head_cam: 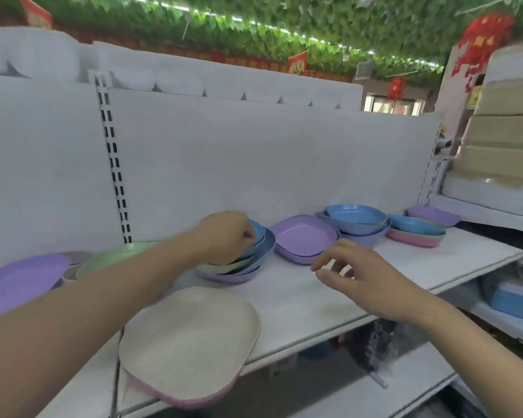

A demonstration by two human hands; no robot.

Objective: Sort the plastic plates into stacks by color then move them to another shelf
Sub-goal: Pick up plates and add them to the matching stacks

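Sorting looks barely begun: most piles on the shelf [329, 300] remain mixed in color, none moved elsewhere. Left hand [224, 236] curls around the blue plate [258, 233] topping the mixed stack [239, 267] at center, while right hand [366, 279] hovers loosely open, holding nothing, near the purple plates [305, 239].
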